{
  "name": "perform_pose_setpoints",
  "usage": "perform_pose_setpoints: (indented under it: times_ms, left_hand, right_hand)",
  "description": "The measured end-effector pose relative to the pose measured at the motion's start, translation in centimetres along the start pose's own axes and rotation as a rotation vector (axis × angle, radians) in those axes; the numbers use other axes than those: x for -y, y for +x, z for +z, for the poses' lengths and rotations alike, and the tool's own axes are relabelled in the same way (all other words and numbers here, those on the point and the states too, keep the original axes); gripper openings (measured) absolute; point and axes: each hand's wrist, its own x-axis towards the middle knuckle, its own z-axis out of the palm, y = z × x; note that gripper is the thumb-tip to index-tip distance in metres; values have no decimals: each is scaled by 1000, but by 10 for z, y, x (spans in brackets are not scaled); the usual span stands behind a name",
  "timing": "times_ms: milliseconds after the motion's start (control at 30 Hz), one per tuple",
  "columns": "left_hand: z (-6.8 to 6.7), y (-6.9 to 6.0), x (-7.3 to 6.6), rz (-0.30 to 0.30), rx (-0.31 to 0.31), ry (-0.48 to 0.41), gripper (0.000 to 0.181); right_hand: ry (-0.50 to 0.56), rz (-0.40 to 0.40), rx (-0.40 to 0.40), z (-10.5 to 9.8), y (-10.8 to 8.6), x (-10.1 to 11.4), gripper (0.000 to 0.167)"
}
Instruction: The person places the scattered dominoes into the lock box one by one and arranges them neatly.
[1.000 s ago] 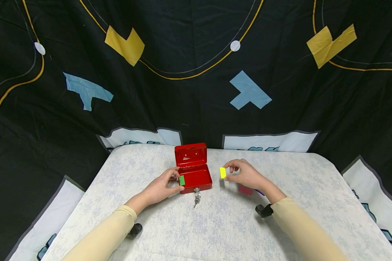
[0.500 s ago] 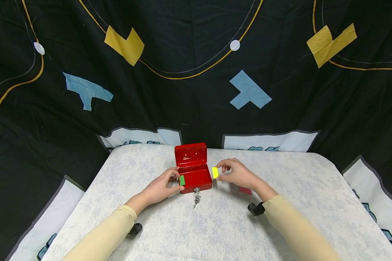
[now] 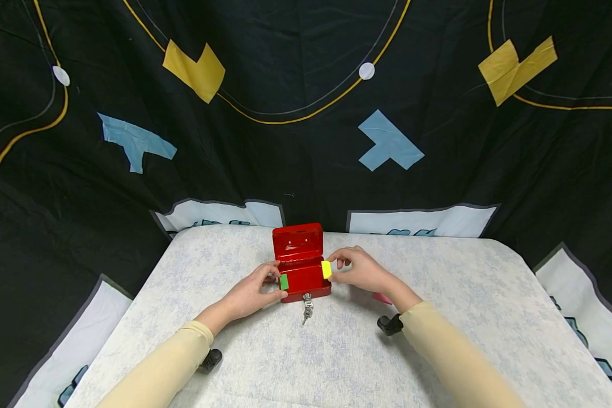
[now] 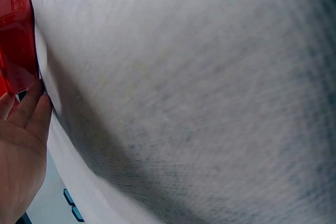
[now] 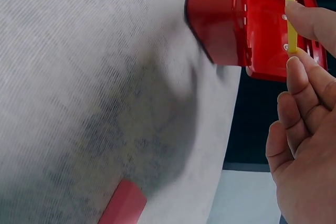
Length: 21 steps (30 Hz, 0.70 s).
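A red metal cash box (image 3: 313,293) stands on the table with its lid (image 3: 298,233) raised. Keys (image 3: 307,309) hang from the lock at its front. At the box's left wall my left hand (image 3: 249,293) pinches a small flat green block (image 3: 284,282) between thumb and index finger; that block is out of sight in the left wrist view. My right hand (image 3: 363,271) pinches a flat yellow block (image 3: 327,270) by its ends. It is held above the right side of the box. The right wrist view shows the yellow block (image 5: 291,24) edge-on, the other fingers loosely bent.
A pinkish-red block (image 3: 382,298) lies on the table, partly behind my right wrist. Pale patterned cloth covers the table (image 3: 306,368). Behind it hangs a dark curtain (image 3: 306,170). Black wrist-camera mounts (image 3: 390,325) stick out near both sleeves.
My right hand has moved left with the yellow block, from beside the box to over its right side. A purple thing near the pinkish-red block is now hidden. My left hand stays put.
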Motion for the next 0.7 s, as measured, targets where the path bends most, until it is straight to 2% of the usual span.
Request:
perform_pose_setpoints:
  times_ms: [400,700]
  left_hand:
    - [1,2,1,-35,7,-17,45]
    - [0,1,-1,-32,10,-33,45]
  right_hand:
    - [0,8,16,14,18,15,39]
    - [-1,-8,16,24,28,25,38]
